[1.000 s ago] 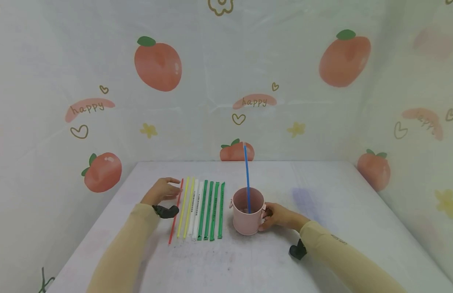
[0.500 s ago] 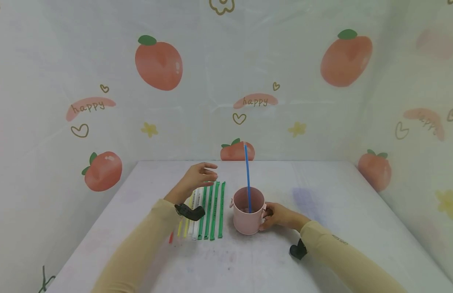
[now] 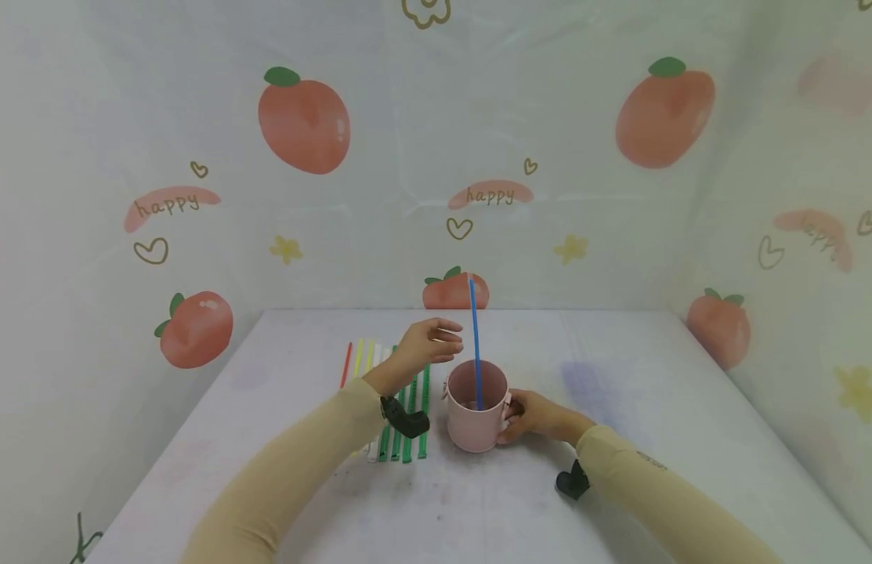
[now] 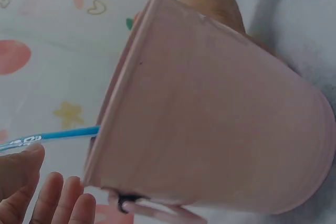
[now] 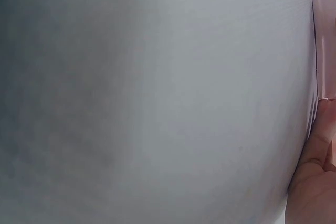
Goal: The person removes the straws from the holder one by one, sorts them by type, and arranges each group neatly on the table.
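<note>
A small pink bucket (image 3: pixel 473 431) with side handles stands upright on the table, a blue straw (image 3: pixel 475 321) poking up out of it. My right hand (image 3: pixel 544 415) grips the handle on the bucket's right side; the right wrist view catches only part of that hand (image 5: pixel 312 198) against the pink wall. To the left of the straw, above the rim's height, my left hand (image 3: pixel 417 348) reaches across with fingers loosely extended. In the left wrist view its thumb (image 4: pixel 32 156) is right by the blue straw (image 4: pixel 73 132), with no grip on it.
Left of the bucket lies a row of straws, partly hidden by my left forearm: a red straw (image 3: pixel 347 364), yellow straws (image 3: pixel 359 356), white ones (image 3: pixel 373 453) and several green ones (image 3: pixel 425 423). A fruit-print curtain (image 3: pixel 379 235) hangs behind the table.
My left hand has moved right from beside the red straw, over the row, to near the blue straw. The right hand and bucket have stayed in place.
</note>
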Motion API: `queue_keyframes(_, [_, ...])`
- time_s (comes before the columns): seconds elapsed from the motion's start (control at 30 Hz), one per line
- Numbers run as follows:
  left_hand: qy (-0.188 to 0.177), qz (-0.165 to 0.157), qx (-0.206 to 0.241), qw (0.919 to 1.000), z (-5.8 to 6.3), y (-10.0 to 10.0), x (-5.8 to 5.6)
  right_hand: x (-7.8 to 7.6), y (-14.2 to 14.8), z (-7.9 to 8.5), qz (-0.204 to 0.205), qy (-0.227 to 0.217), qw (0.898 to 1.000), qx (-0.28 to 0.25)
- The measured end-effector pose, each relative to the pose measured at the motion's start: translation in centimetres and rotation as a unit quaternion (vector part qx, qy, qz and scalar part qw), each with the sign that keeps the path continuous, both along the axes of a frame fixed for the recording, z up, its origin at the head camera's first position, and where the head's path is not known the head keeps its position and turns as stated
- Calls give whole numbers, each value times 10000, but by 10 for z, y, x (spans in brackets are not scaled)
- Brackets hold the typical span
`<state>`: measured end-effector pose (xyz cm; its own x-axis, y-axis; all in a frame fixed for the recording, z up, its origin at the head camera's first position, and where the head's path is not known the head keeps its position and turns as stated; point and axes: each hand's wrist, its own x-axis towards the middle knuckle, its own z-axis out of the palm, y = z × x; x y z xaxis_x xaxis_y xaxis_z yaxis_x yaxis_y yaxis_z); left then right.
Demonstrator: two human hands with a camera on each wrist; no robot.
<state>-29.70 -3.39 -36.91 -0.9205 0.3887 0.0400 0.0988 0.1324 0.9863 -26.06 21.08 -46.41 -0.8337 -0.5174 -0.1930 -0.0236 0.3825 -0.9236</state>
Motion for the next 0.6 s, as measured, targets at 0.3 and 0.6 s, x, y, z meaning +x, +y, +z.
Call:
queue_keyframes(0.3, [-369, -103, -257, 9989, -6, 15, 2, 0, 0, 0, 47, 35, 10000, 15])
queue_keyframes(0.6, [-276, -126, -487, 9984, -11, 21, 3, 2, 0, 2, 45, -46, 9999, -119])
